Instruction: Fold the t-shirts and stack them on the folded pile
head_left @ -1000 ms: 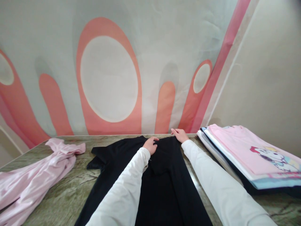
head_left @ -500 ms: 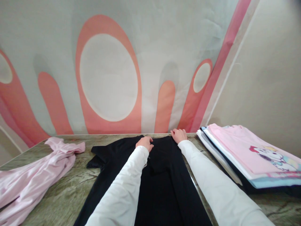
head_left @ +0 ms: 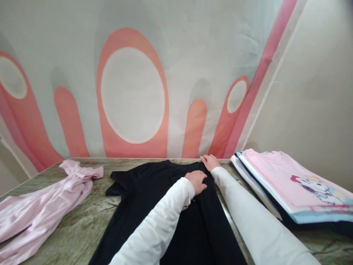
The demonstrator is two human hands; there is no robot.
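Observation:
A black garment (head_left: pixel 154 191) lies spread on the marbled green table (head_left: pixel 82 217), reaching from the far edge toward me. My left hand (head_left: pixel 197 181) rests on top of it near its far right part, fingers curled down onto the cloth. My right hand (head_left: pixel 210 162) lies at the garment's far right corner by the table's back edge, fingers pressed on the fabric. Both arms wear white sleeves.
A crumpled pale pink garment (head_left: pixel 44 198) lies at the table's left. A stack of folded clothes (head_left: pixel 286 184), topped by a pink shirt with a cartoon print, sits at the right. A wall with orange and white shapes (head_left: pixel 132 95) stands right behind the table.
My left hand has slid to the right and slightly toward me across the black garment, ending close to my right hand. The right hand has stayed at the far corner.

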